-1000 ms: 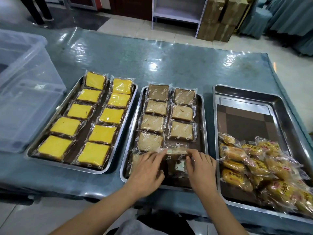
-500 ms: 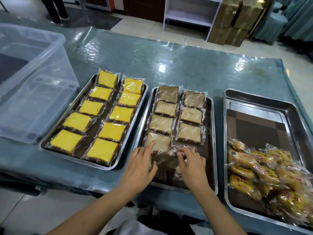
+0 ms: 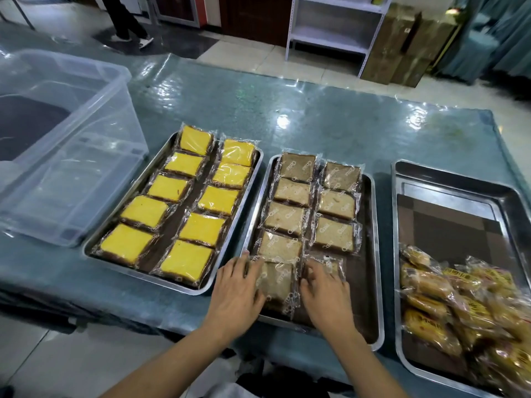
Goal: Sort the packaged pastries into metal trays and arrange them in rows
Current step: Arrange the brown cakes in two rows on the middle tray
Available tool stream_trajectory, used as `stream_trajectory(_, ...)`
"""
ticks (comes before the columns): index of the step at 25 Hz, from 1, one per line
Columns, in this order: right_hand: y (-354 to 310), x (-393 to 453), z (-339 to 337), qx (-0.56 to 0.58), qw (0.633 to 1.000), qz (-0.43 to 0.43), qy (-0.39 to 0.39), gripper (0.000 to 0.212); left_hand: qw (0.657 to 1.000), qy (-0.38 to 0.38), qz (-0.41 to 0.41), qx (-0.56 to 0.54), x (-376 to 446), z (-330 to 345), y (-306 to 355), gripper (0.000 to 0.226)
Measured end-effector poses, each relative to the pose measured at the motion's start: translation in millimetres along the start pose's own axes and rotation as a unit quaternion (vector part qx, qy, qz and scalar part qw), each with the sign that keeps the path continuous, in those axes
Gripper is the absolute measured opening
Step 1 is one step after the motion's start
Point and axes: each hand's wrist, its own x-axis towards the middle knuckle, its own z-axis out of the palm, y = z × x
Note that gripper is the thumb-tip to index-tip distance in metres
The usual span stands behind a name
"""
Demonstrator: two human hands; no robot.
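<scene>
Three metal trays stand side by side. The left tray (image 3: 94,247) holds two rows of yellow wrapped cakes (image 3: 145,211). The middle tray (image 3: 376,254) holds two rows of brown wrapped cakes (image 3: 334,234). My left hand (image 3: 234,294) lies flat against the left edge of the nearest brown cake (image 3: 277,281) in the left row. My right hand (image 3: 324,291) rests with bent fingers on a wrapped brown cake (image 3: 330,265) at the near end of the right row, which it partly hides. The right tray (image 3: 402,179) holds a loose heap of orange wrapped pastries (image 3: 459,305).
A large clear plastic bin (image 3: 66,156) stands at the left on the teal covered table (image 3: 287,110). The table's near edge runs just below the trays. A white shelf (image 3: 336,27), cardboard boxes (image 3: 402,44) and a person's legs (image 3: 126,21) are beyond the table.
The jumbled packets under my hands now lie flat as two cakes, one at the near end of each row. Both hands shifted slightly apart and the camera moved closer.
</scene>
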Motion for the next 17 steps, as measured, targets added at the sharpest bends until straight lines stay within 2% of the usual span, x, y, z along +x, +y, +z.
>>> stream_trajectory(2, 10, -1, 3, -0.080, 0.996, 0.026, -0.008, 0.049, 0.998, -0.016, 0.057, 0.006, 1, 0, 2, 0.063)
stream_trajectory(4, 16, -4, 7, -0.137, 0.989, 0.058, -0.027, 0.065, 0.993, -0.037, 0.112, 0.014, 0, 2, 6, 0.057)
stream_trajectory(7, 22, -9, 16, -0.177, 0.980, 0.075, -0.050, 0.079, 0.987, -0.057, 0.142, 0.040, -2, 7, 8, 0.052)
stream_trajectory(11, 22, -11, 19, -0.198, 0.975, 0.084, -0.060, 0.073, 0.987, -0.063, 0.141, 0.050, 1, 10, 5, 0.059)
stream_trajectory(14, 20, -11, 15, -0.184, 0.974, 0.104, -0.080, 0.068, 0.985, -0.067, 0.144, 0.062, 5, 10, 8, 0.055)
stream_trajectory(17, 25, -10, 2, -0.116, 0.986, 0.089, -0.078, 0.047, 0.986, -0.057, 0.145, 0.061, 10, 10, 12, 0.047)
